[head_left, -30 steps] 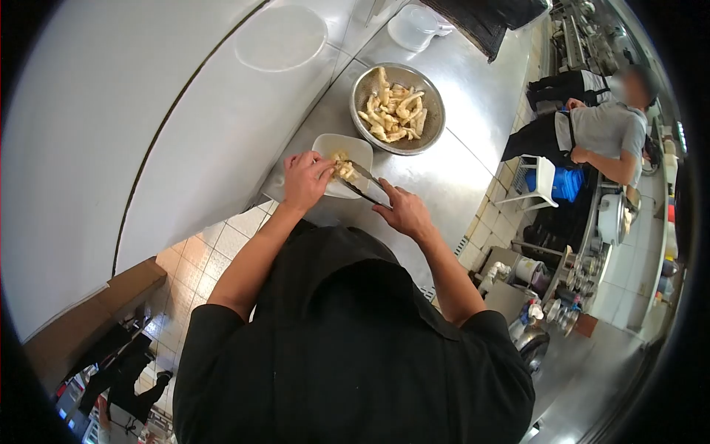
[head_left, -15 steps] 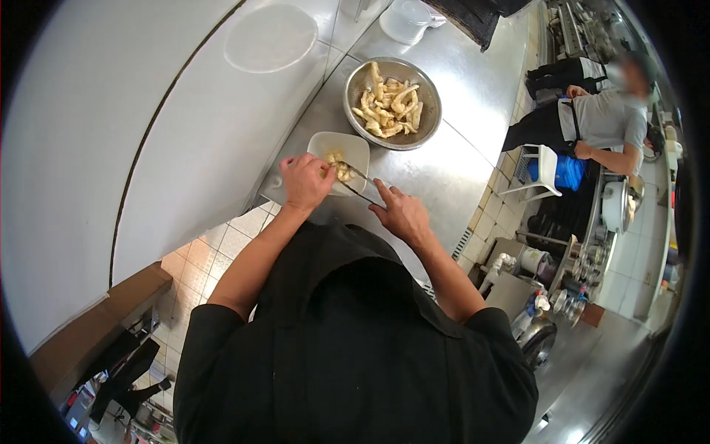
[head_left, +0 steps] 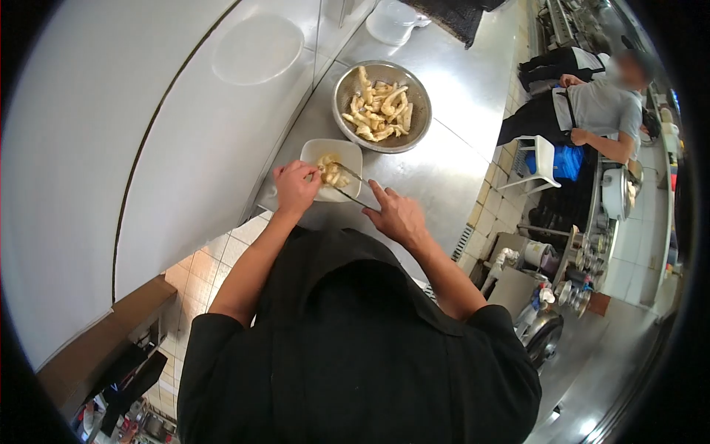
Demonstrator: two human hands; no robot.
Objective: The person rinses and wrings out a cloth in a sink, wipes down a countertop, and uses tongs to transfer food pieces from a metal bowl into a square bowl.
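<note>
A white square bowl (head_left: 353, 153) stands on the steel counter, with pale food pieces (head_left: 333, 175) inside. My left hand (head_left: 296, 186) is at its left rim, fingers pinched together by the food; what they hold is too small to make out. From the right, my right hand (head_left: 396, 214) is closed around dark metal tongs (head_left: 353, 198), whose two arms reach into the bowl with their tips apart at the food. Just behind the bowl is a round metal colander (head_left: 422, 111) holding several long, battered-looking pieces (head_left: 381, 107).
Clear plastic containers (head_left: 390, 22) and a dark object (head_left: 455, 18) are at the counter's far end. On the right, a person in a grey shirt (head_left: 603, 111) stands beyond a white stool (head_left: 542, 161). A white wall (head_left: 200, 133) borders the counter's left side.
The view has shifted slightly, so the colander appears further left. My left hand has drawn a little to the left of the food, while the tongs stay in the bowl.
</note>
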